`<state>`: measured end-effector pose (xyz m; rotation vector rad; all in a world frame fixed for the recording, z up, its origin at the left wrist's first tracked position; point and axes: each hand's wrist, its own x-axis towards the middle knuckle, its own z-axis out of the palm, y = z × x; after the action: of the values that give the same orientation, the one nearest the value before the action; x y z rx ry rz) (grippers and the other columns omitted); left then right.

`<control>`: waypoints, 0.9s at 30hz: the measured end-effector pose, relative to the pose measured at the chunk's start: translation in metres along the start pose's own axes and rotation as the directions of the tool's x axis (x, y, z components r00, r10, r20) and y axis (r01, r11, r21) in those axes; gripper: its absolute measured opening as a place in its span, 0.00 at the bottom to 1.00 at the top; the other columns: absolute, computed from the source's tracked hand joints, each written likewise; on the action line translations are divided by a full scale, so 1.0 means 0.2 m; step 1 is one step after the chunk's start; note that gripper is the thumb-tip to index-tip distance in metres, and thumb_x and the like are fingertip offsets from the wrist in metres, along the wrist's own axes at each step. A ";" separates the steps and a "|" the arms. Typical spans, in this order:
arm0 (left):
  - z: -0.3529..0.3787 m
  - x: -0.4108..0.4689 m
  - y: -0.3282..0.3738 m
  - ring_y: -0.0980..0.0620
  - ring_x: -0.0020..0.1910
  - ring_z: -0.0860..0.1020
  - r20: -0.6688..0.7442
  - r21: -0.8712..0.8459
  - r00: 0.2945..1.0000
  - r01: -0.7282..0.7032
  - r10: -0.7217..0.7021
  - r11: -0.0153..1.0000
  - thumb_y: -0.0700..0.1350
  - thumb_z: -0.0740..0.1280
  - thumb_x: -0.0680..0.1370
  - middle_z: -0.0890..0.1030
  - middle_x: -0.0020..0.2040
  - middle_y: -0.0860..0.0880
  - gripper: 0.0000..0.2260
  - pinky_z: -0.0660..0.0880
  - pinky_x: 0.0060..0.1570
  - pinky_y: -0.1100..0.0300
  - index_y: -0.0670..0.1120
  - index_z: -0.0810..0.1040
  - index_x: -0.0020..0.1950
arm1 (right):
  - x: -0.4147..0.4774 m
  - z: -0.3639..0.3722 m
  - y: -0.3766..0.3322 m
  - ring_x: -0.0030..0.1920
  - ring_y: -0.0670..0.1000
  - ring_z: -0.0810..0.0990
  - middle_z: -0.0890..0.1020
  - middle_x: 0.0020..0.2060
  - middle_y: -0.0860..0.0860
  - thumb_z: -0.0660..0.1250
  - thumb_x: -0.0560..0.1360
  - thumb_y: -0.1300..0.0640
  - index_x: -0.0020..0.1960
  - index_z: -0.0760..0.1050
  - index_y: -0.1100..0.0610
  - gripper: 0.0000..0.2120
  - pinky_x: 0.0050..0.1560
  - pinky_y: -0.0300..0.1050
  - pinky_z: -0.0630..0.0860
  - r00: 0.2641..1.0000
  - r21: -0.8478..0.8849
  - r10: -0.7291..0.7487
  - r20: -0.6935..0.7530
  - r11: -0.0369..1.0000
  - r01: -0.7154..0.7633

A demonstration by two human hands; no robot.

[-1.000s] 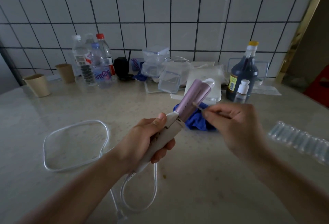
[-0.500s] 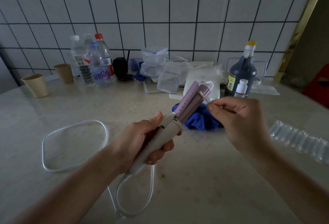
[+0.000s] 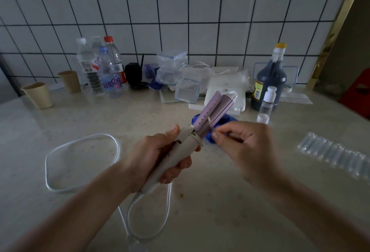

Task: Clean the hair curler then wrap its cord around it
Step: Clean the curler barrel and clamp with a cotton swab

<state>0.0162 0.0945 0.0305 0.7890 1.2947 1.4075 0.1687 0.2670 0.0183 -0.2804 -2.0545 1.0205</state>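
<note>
I see left hand (image 3: 158, 155) fingers clamped on hair curler (image 3: 192, 131) mid-frame, tilted to expose groove | right hand (image 3: 246, 147) fingers pinched on swab (image 3: 209, 122) | cord (image 3: 80, 163) loose on desk (image 3: 220, 211), lower left

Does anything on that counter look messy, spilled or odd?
Yes. A small yellowish-brown speck sits on the counter with faint blotches around it, like a dried spill. Dark grime shows on the curler handle beside the left hand.
</note>
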 end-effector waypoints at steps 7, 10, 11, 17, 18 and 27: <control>-0.02 0.00 0.00 0.52 0.23 0.69 0.004 0.026 1.000 -0.031 0.031 0.999 0.61 0.56 0.82 0.76 0.38 0.41 0.30 0.68 0.23 0.62 0.35 0.78 0.62 | 0.04 -0.07 -0.01 0.30 0.65 0.79 0.84 0.29 0.57 0.72 0.76 0.51 0.47 0.86 0.42 0.05 0.25 0.56 0.72 0.997 -0.049 -0.003 -0.073 0.999 0.000; -0.04 0.01 0.01 0.52 0.22 0.69 -0.035 0.082 0.998 -0.049 0.052 0.995 0.61 0.54 0.83 0.77 0.37 0.41 0.29 0.67 0.23 0.61 0.36 0.79 0.62 | 0.08 -0.09 0.02 0.31 0.64 0.80 0.84 0.29 0.57 0.74 0.77 0.58 0.40 0.87 0.46 0.10 0.29 0.49 0.70 0.991 -0.033 0.014 -0.132 0.999 -0.018; -0.04 0.00 0.02 0.52 0.22 0.69 -0.053 0.101 0.997 -0.057 0.063 0.993 0.61 0.55 0.83 0.77 0.37 0.41 0.29 0.66 0.22 0.61 0.37 0.79 0.61 | 0.09 -0.10 0.03 0.31 0.62 0.80 0.84 0.29 0.55 0.75 0.77 0.59 0.39 0.87 0.45 0.12 0.29 0.49 0.72 0.989 -0.027 0.025 -0.146 0.999 -0.029; -0.12 -0.05 0.06 0.49 0.21 0.69 -0.182 0.250 0.944 -0.225 0.274 0.942 0.60 0.60 0.80 0.78 0.35 0.38 0.28 0.65 0.21 0.62 0.34 0.80 0.56 | 0.11 -0.12 0.08 0.30 0.44 0.77 0.85 0.29 0.49 0.74 0.77 0.54 0.40 0.87 0.41 0.10 0.33 0.43 0.73 0.991 -0.013 0.071 -0.109 0.997 -0.073; -0.12 -0.08 0.05 0.48 0.22 0.69 -0.210 0.323 0.917 -0.261 0.338 0.910 0.60 0.61 0.80 0.79 0.34 0.39 0.26 0.65 0.21 0.61 0.37 0.81 0.51 | 0.11 -0.12 0.09 0.32 0.45 0.81 0.86 0.32 0.46 0.74 0.78 0.53 0.41 0.87 0.37 0.11 0.35 0.44 0.76 0.992 -0.009 0.075 -0.096 0.997 -0.077; -0.16 -0.33 -0.07 0.57 0.40 0.78 -0.302 0.743 0.855 -0.065 0.421 0.666 0.46 0.65 0.74 0.82 0.43 0.57 0.20 0.73 0.41 0.57 0.58 0.78 0.65 | -0.10 -0.18 0.22 0.34 0.43 0.80 0.83 0.32 0.41 0.76 0.77 0.55 0.40 0.83 0.42 0.10 0.40 0.48 0.78 0.962 -0.296 0.162 0.218 0.951 -0.093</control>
<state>0.0063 0.0212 0.0217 1.2416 2.2581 1.3306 0.2023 0.3053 -0.0139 -0.4632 -2.4344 0.8669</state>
